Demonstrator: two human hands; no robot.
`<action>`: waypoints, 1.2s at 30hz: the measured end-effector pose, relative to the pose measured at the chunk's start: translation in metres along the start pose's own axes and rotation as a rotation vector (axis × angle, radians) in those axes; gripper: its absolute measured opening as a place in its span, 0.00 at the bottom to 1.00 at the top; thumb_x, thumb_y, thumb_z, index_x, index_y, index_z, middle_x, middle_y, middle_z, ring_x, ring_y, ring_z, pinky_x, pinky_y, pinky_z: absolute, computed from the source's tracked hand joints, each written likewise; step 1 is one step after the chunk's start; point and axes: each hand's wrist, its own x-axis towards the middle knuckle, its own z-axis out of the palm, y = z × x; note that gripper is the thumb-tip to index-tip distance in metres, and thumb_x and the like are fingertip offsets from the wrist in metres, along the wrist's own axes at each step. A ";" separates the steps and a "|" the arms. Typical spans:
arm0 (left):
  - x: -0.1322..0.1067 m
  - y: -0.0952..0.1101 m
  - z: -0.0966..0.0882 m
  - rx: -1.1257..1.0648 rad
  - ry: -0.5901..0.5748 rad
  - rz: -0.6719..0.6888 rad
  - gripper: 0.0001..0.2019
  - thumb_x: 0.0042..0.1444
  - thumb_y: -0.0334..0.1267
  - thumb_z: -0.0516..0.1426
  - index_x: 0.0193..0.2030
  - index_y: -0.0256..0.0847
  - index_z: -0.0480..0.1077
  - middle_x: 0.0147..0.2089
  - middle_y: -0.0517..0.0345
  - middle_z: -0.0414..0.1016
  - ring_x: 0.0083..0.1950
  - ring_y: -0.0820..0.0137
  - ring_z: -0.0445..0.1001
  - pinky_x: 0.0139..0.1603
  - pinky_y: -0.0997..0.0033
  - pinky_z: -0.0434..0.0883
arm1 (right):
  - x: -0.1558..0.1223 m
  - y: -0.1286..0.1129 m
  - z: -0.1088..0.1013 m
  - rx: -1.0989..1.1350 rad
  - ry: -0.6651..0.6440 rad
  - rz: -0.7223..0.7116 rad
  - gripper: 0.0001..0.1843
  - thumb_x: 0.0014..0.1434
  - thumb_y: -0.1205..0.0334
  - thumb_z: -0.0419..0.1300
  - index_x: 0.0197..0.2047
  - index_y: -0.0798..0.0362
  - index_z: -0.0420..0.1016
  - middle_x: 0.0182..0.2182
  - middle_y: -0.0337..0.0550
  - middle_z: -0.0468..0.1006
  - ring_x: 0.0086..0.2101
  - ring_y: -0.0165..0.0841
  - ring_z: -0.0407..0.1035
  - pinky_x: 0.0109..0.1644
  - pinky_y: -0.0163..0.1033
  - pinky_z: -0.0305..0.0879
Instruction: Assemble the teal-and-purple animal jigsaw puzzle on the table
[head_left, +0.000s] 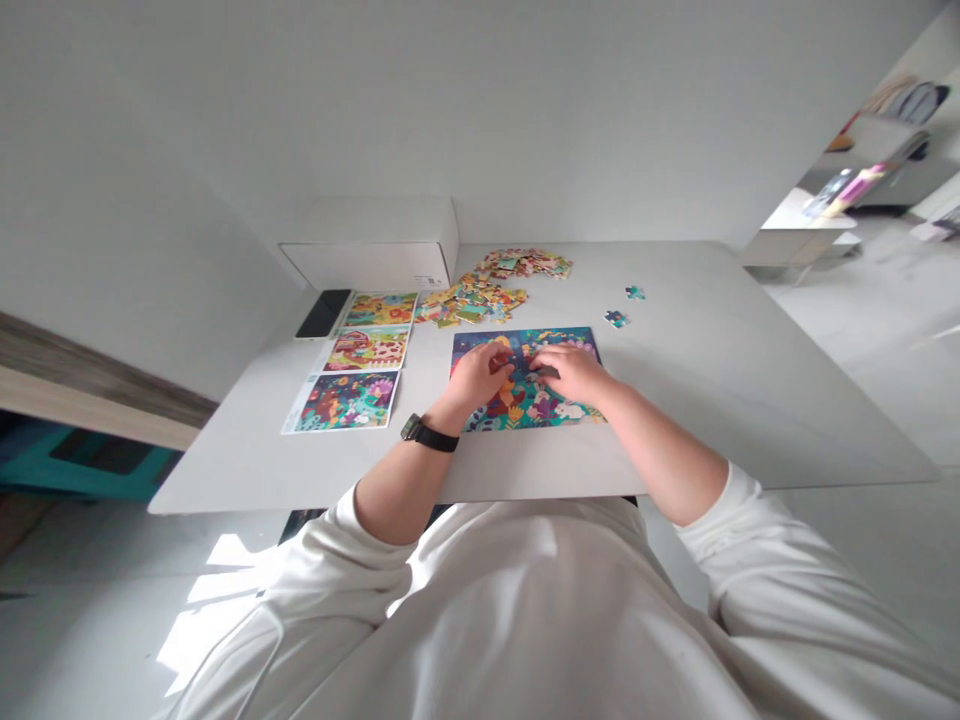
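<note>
Right now, our left hand [480, 375] and right hand [574, 372] sit close together on the jigsaw puzzle [525, 405], which lies around the middle of the desk [712, 420], nearer the edge by our body. Both hands are narrow, with fingers curled down on the puzzle, and we cannot tell whether either one holds a piece. A black watch [429, 433] circles our left wrist. Three picture sheets [345, 402] run in a column to the left of the puzzle. Beyond it, a heap of loose pieces [472, 300] spreads toward the far edge, and two separate pieces [615, 319] lie to its right. A phone [323, 313] lies beside the sheets, near the far left corner, by a white box [371, 245].
</note>
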 end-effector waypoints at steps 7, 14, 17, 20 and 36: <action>0.001 -0.008 0.002 -0.004 -0.014 0.091 0.12 0.57 0.35 0.65 0.48 0.42 0.82 0.50 0.48 0.83 0.51 0.56 0.81 0.59 0.56 0.78 | 0.002 -0.003 -0.001 -0.035 -0.021 0.008 0.14 0.62 0.69 0.68 0.51 0.49 0.86 0.53 0.50 0.87 0.56 0.47 0.78 0.64 0.52 0.70; 0.001 -0.011 0.003 -0.026 -0.051 0.176 0.12 0.56 0.35 0.67 0.48 0.45 0.85 0.52 0.49 0.85 0.56 0.53 0.82 0.67 0.52 0.75 | 0.001 0.000 0.002 -0.064 -0.016 0.017 0.14 0.63 0.67 0.69 0.50 0.47 0.88 0.54 0.48 0.85 0.55 0.45 0.77 0.66 0.52 0.68; 0.001 -0.010 0.003 -0.011 -0.097 0.229 0.13 0.57 0.35 0.67 0.49 0.45 0.85 0.54 0.48 0.86 0.58 0.52 0.82 0.69 0.50 0.73 | 0.000 0.000 0.000 -0.066 -0.021 0.019 0.14 0.64 0.66 0.68 0.51 0.47 0.89 0.54 0.49 0.84 0.55 0.45 0.77 0.66 0.51 0.68; 0.002 -0.009 0.004 0.023 -0.136 0.263 0.13 0.58 0.36 0.67 0.50 0.45 0.86 0.57 0.48 0.86 0.61 0.51 0.81 0.72 0.47 0.71 | 0.001 -0.001 -0.002 -0.067 -0.049 0.011 0.15 0.65 0.67 0.66 0.52 0.48 0.89 0.53 0.49 0.84 0.54 0.44 0.78 0.66 0.51 0.68; 0.000 -0.006 0.003 0.021 -0.198 0.270 0.10 0.57 0.38 0.68 0.46 0.49 0.87 0.59 0.52 0.86 0.61 0.50 0.81 0.72 0.46 0.69 | 0.000 -0.011 -0.007 -0.156 -0.135 0.045 0.14 0.67 0.63 0.67 0.53 0.47 0.91 0.57 0.50 0.86 0.55 0.49 0.79 0.65 0.55 0.70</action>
